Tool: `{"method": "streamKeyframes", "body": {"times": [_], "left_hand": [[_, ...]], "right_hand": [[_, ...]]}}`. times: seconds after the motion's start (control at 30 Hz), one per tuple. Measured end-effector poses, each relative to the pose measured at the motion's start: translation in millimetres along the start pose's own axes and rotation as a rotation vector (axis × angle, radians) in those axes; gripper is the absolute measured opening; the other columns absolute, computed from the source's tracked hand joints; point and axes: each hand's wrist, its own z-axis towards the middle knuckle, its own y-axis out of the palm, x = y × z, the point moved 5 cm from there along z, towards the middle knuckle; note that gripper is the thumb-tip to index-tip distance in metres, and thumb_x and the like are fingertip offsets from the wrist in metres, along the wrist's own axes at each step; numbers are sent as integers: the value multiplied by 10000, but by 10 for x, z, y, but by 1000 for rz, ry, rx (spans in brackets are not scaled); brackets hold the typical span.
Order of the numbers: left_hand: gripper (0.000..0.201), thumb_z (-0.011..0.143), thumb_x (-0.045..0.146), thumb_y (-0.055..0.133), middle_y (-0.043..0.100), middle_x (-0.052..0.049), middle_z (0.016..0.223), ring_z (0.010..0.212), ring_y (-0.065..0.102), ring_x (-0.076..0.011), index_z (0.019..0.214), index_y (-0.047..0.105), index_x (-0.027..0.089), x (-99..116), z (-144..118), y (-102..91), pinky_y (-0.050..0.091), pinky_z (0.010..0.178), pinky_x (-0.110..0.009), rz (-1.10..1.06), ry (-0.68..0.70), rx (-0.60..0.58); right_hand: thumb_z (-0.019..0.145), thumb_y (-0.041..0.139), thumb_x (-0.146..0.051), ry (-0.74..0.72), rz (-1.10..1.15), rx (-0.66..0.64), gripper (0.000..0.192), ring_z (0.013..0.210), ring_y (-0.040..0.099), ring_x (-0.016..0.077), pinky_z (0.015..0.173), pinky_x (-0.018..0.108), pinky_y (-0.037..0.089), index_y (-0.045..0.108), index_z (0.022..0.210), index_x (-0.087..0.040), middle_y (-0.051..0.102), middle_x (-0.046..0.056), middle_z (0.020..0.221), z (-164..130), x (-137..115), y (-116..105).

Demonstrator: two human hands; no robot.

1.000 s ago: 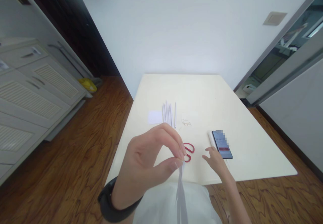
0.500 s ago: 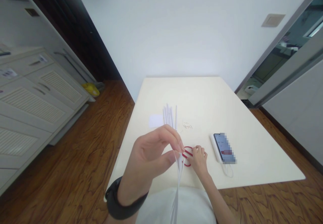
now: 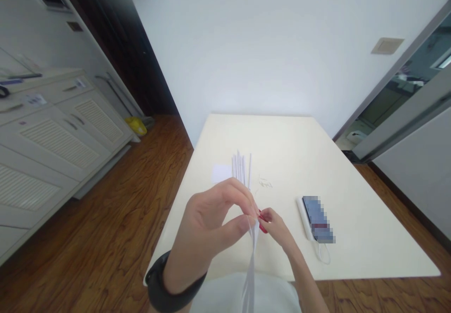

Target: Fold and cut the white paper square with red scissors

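Note:
My left hand (image 3: 221, 221), with a black band on its wrist, is closed in a pinch at the center of view. Thin white paper strips (image 3: 250, 275) hang down from its fingertips toward my lap. Just beyond them, my right hand (image 3: 276, 228) has its fingers closed around the red handles of a pair of scissors (image 3: 262, 223). The scissors' blades are hidden behind my left fingertips and the strips. Past my left hand lies a row of slim white sticks (image 3: 239, 167), one set slightly apart from the others.
A white square sheet (image 3: 221, 173) lies left of the sticks, and small thin scraps (image 3: 265, 182) lie to their right. On the right, a phone (image 3: 317, 219) rests on a white block with a looped cord. The pale table (image 3: 366, 252) meets a wall behind.
My right hand has taken hold of the scissors, which lay on the table under its fingers, and brought them close to my left hand. My view has shifted slightly; the left hand keeps its pinch.

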Motion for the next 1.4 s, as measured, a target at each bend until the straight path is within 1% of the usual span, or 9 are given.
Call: {"method": "streamKeyframes", "body": {"times": [0.1, 0.2, 0.27, 0.37, 0.53, 0.73, 0.97, 1.2, 1.4], "left_hand": [[76, 820, 118, 643, 605, -14, 758, 746, 561, -124, 767, 664, 169, 21, -22, -11, 443, 658, -236, 32, 10, -1], [79, 816, 102, 641, 601, -10, 766, 744, 564, -118, 775, 662, 167, 23, -50, -8, 443, 654, -229, 45, 14, -3], [82, 814, 96, 641, 602, -10, 774, 744, 566, -117, 780, 663, 168, 18, -65, -8, 442, 652, -229, 53, 13, -3], [63, 820, 121, 645, 608, -15, 779, 751, 572, -127, 788, 665, 172, 11, -76, -16, 448, 657, -240, 60, 10, 9], [57, 828, 152, 646, 609, -17, 768, 753, 575, -138, 783, 666, 181, 21, -71, -17, 450, 657, -253, 68, 13, 25], [55, 816, 160, 658, 622, -22, 761, 725, 580, -143, 774, 675, 192, 27, -70, -5, 439, 592, -251, 71, -6, 38], [19, 768, 179, 696, 637, -21, 765, 740, 593, -157, 755, 687, 191, 31, -72, -8, 420, 539, -252, 67, -33, 49], [24, 797, 204, 664, 631, -23, 781, 736, 580, -177, 784, 681, 215, 12, -99, -13, 430, 555, -292, 146, -42, 53], [55, 811, 272, 659, 630, -28, 796, 734, 579, -186, 782, 675, 229, 25, -123, -18, 436, 574, -312, 176, -18, 55]], "right_hand": [[947, 484, -331, -156, 192, -39, 193, 924, 627, 185, 766, 318, 533, 561, 1029, -174, 639, 49, 988, -207, -513, -219], [946, 460, -289, -265, 321, -37, 151, 942, 599, 168, 837, 308, 497, 512, 1081, -246, 613, 14, 985, -454, -974, -462], [901, 534, -240, -313, 367, -32, 216, 918, 583, 163, 896, 321, 452, 520, 1110, -290, 602, -14, 920, -608, -1200, -598], [833, 597, -149, -388, 517, -134, 290, 982, 569, 186, 917, 323, 424, 586, 1070, -316, 614, -8, 960, -802, -1412, -680], [782, 577, -64, -473, 626, -84, 435, 926, 562, 184, 835, 305, 439, 504, 1122, -327, 581, 0, 985, -992, -1515, -719], [754, 609, -140, -463, 486, 142, 235, 652, 394, 144, 581, 267, 359, 419, 825, -258, 386, -37, 738, -1151, -1660, -790], [665, 641, -182, -410, 258, 340, 308, 682, 398, 159, 584, 281, 364, 414, 857, -262, 418, -24, 811, -1211, -1845, -800], [713, 624, -187, -476, 79, 289, 294, 697, 405, 182, 596, 300, 400, 400, 887, -267, 406, -4, 815, -1175, -1829, -761], [695, 643, -172, -430, 31, 297, 333, 694, 417, 185, 589, 303, 412, 391, 890, -268, 427, -1, 813, -1198, -1822, -789]]}}
